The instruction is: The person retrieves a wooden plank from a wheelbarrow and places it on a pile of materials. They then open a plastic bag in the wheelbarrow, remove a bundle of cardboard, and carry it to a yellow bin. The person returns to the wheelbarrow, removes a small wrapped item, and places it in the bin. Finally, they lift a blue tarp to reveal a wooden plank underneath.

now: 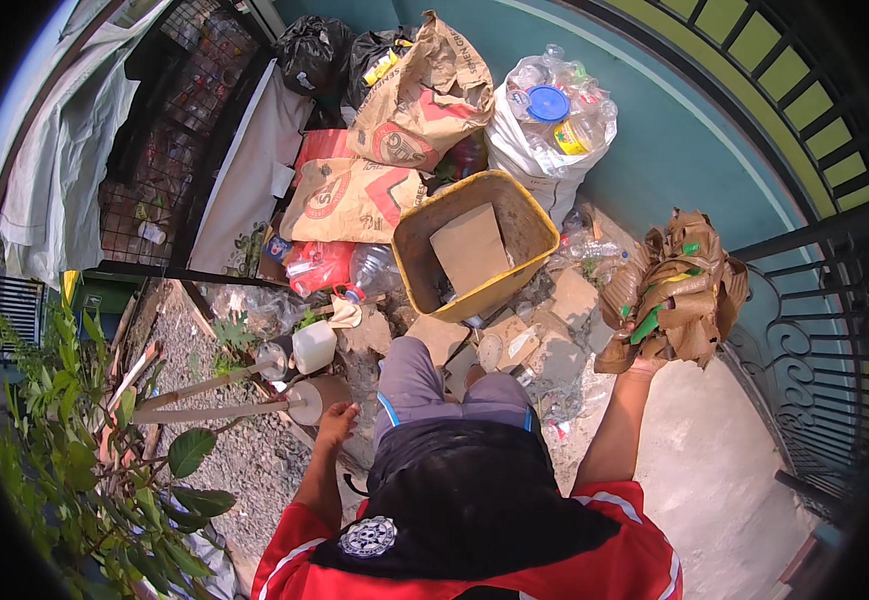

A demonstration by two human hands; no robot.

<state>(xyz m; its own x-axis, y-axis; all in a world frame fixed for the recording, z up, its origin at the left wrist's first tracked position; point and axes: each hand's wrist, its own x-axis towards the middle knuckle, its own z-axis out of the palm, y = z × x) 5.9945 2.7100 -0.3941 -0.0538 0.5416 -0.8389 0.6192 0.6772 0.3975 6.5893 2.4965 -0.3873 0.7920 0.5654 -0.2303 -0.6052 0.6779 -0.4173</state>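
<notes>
Our right hand (642,366) grips the crumpled brown paper bundle (689,290) from below, most of its fingers hidden, well to the right of the yellow bin (422,245). Our left hand (337,424) hangs loosely open, empty, near the white container (313,347). With one grip under so bulky a stack, loose folds could slide out; tilting it could topple the top layers onto the littered ground (594,395).
</notes>
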